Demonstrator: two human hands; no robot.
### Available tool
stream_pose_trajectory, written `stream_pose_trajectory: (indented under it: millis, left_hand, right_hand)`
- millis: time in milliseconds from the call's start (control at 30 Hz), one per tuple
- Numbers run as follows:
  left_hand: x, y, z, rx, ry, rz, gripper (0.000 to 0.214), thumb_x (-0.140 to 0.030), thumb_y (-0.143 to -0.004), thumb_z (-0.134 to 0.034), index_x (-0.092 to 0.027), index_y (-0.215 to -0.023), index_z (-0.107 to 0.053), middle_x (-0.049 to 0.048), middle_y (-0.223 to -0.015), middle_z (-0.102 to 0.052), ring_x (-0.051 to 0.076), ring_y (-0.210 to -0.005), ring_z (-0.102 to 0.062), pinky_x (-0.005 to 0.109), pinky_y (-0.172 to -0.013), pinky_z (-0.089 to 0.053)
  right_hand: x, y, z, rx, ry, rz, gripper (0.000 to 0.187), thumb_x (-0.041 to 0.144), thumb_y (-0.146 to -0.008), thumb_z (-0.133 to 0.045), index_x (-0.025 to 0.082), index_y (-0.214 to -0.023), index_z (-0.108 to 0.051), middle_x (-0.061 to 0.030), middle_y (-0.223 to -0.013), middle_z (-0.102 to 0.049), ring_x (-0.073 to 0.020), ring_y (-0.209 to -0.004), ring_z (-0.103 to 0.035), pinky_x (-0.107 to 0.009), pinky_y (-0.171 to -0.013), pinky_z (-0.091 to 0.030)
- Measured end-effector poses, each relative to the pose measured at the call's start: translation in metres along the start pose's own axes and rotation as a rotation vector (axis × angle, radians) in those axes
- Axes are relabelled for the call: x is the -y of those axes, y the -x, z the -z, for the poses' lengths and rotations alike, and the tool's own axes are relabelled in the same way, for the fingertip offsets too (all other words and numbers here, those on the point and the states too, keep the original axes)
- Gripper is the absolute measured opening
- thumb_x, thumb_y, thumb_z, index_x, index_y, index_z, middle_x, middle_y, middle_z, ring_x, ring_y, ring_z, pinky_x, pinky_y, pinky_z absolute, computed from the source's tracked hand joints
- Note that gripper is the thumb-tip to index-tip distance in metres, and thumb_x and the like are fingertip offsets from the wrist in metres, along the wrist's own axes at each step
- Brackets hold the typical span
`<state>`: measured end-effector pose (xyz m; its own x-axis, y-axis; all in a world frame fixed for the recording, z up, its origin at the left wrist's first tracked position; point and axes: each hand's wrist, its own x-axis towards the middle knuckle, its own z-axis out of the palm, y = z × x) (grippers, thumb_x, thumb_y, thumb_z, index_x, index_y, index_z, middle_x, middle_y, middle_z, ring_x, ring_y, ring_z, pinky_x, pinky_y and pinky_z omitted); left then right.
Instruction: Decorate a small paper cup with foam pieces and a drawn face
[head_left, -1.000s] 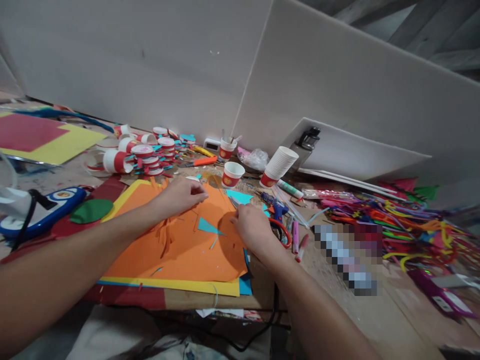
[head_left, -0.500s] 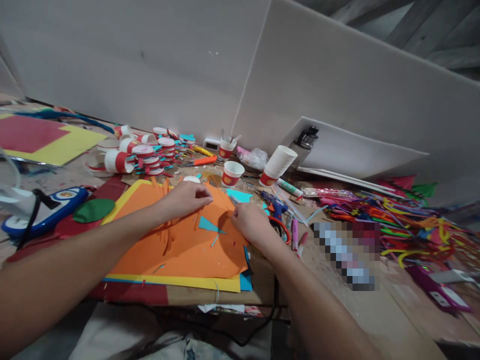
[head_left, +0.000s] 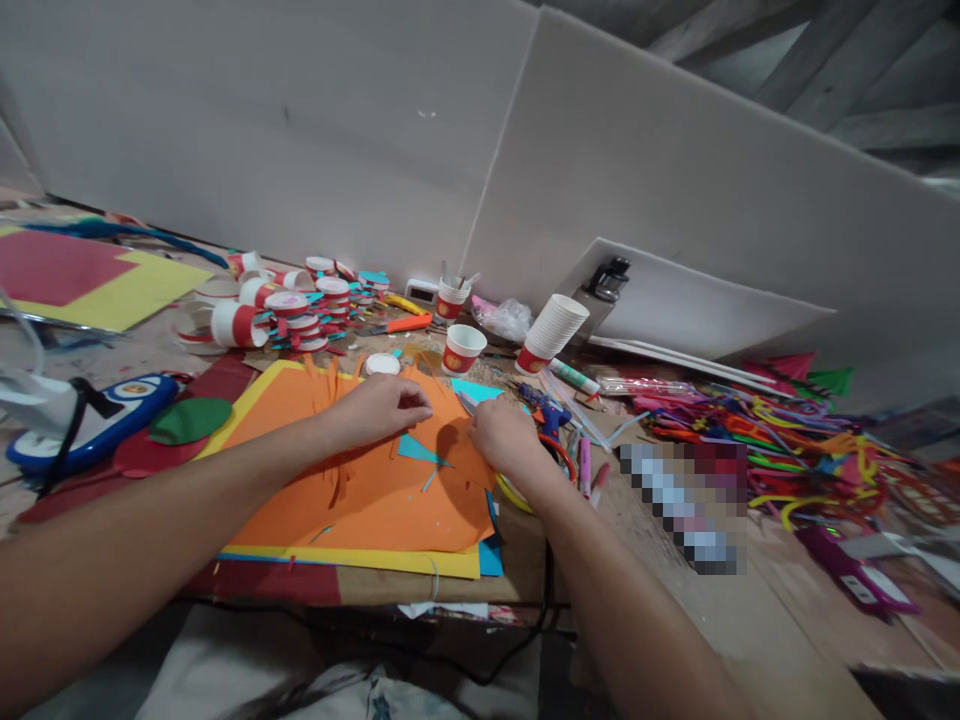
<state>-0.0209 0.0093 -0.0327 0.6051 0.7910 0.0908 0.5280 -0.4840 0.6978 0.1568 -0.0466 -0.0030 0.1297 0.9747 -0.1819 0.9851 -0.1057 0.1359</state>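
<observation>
My left hand [head_left: 386,408] is over a stack of orange paper [head_left: 367,515], with thumb and fingers curled together. Whatever they pinch, if anything, is too small to make out. Close by on the right, my right hand [head_left: 504,438] is closed around scissors; a grey blade [head_left: 466,403] pokes out at its upper left, and a yellow loop shows below the hand. Between both hands lies a blue paper scrap [head_left: 418,449] on the orange sheet. Cut orange strips [head_left: 337,470] lie beside my left forearm. Yellow and blue sheets show under the orange paper.
Behind the paper stand a paper cup [head_left: 464,350] and a tall cup stack [head_left: 553,333]. Red-and-white cup pieces [head_left: 300,310] crowd the back left. A glue gun [head_left: 553,418] and pens lie right of my right hand. Colourful pipe cleaners [head_left: 795,450] spread across the right.
My left hand has shifted slightly down and right, uncovering more of a white disc behind it. My right hand has barely moved; more of the yellow loop shows below it.
</observation>
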Motion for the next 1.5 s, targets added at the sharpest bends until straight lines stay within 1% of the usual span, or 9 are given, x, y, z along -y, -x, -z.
stream_pose_trajectory:
  millis: [467, 667, 833, 933, 1000, 1100, 1167, 1267, 1500]
  left_hand:
    - [-0.008, 0.004, 0.001, 0.033, 0.061, -0.014, 0.019, -0.028, -0.08, -0.055, -0.016, -0.075, -0.069, 0.0022, -0.07, -0.068, 0.013, -0.064, -0.058, 0.024, -0.061, -0.041]
    - [-0.007, 0.003, 0.0, 0.019, 0.09, -0.02, 0.015, -0.026, -0.077, -0.057, -0.017, -0.074, -0.069, 0.0018, -0.071, -0.069, 0.014, -0.065, -0.059, 0.024, -0.061, -0.043]
    - [-0.005, 0.002, 0.001, 0.016, 0.068, -0.021, 0.015, -0.026, -0.076, -0.058, -0.018, -0.071, -0.069, 0.0022, -0.069, -0.069, 0.014, -0.063, -0.059, 0.024, -0.06, -0.042]
    - [-0.002, 0.001, 0.002, 0.001, 0.086, -0.002, 0.018, -0.032, -0.076, -0.059, -0.018, -0.071, -0.069, 0.0026, -0.069, -0.069, 0.015, -0.065, -0.06, 0.024, -0.06, -0.042]
    - [0.0, -0.001, 0.002, 0.004, 0.147, 0.024, 0.025, -0.039, -0.078, -0.059, -0.017, -0.071, -0.069, 0.0035, -0.068, -0.068, 0.015, -0.064, -0.06, 0.024, -0.06, -0.043]
    - [-0.002, -0.003, 0.0, 0.055, 0.342, 0.112, 0.038, -0.051, -0.081, -0.055, -0.016, -0.073, -0.069, 0.0048, -0.066, -0.067, 0.015, -0.059, -0.058, 0.024, -0.055, -0.041]
    - [-0.005, -0.005, -0.001, 0.066, 0.485, 0.141, 0.044, -0.056, -0.081, -0.054, -0.015, -0.076, -0.069, 0.0054, -0.07, -0.067, 0.014, -0.061, -0.057, 0.023, -0.052, -0.04]
    - [-0.013, -0.01, 0.0, -0.017, 0.649, 0.117, 0.04, -0.053, -0.078, -0.061, -0.014, -0.078, -0.07, 0.0053, -0.076, -0.067, 0.011, -0.065, -0.056, 0.02, -0.052, -0.037]
    - [-0.029, -0.026, 0.016, -0.172, 1.026, 0.149, 0.021, -0.032, -0.075, -0.07, -0.011, -0.077, -0.068, 0.0077, -0.082, -0.068, 0.005, -0.056, -0.05, 0.016, -0.045, -0.03]
  right_hand:
    - [-0.002, -0.002, -0.014, -0.096, -0.129, 0.05, 0.025, 0.021, -0.083, -0.048, 0.013, -0.097, -0.068, -0.0138, -0.093, -0.072, -0.0238, -0.086, -0.067, -0.028, -0.066, -0.042]
    - [0.0, -0.007, -0.02, -0.193, -0.219, 0.09, 0.027, 0.033, -0.087, -0.053, 0.015, -0.104, -0.063, -0.0132, -0.108, -0.066, -0.0225, -0.094, -0.063, -0.028, -0.072, -0.041]
    - [0.003, -0.014, -0.024, -0.179, -0.238, 0.097, 0.019, 0.021, -0.087, -0.048, 0.014, -0.092, -0.065, -0.0116, -0.097, -0.067, -0.0197, -0.086, -0.062, -0.028, -0.069, -0.039]
    - [-0.001, -0.016, -0.022, -0.225, -0.433, 0.095, 0.016, 0.02, -0.084, -0.049, 0.015, -0.081, -0.063, -0.0069, -0.079, -0.066, -0.0161, -0.072, -0.059, -0.026, -0.064, -0.036]
    - [-0.004, -0.017, -0.021, -0.25, -0.709, 0.126, 0.015, 0.025, -0.084, -0.05, 0.016, -0.076, -0.059, -0.0023, -0.07, -0.063, -0.0129, -0.064, -0.054, -0.024, -0.06, -0.035]
    - [-0.002, -0.013, -0.018, -0.2, -1.163, 0.206, 0.017, 0.033, -0.082, -0.053, 0.018, -0.073, -0.053, 0.0027, -0.065, -0.059, -0.0092, -0.056, -0.048, -0.022, -0.056, -0.035]
    - [0.001, -0.009, -0.017, -0.152, -1.333, 0.267, 0.02, 0.036, -0.078, -0.058, 0.018, -0.071, -0.051, 0.0047, -0.063, -0.056, -0.0075, -0.053, -0.045, -0.02, -0.053, -0.034]
    - [0.007, 0.0, -0.015, -0.095, -1.413, 0.337, 0.021, 0.036, -0.073, -0.063, 0.018, -0.071, -0.052, 0.0047, -0.062, -0.057, -0.0067, -0.052, -0.044, -0.02, -0.052, -0.033]
    - [0.007, 0.016, -0.013, -0.027, -1.516, 0.318, 0.033, 0.031, -0.071, -0.066, 0.02, -0.095, -0.047, 0.0068, -0.061, -0.061, -0.0063, -0.047, -0.045, -0.017, -0.048, -0.033]
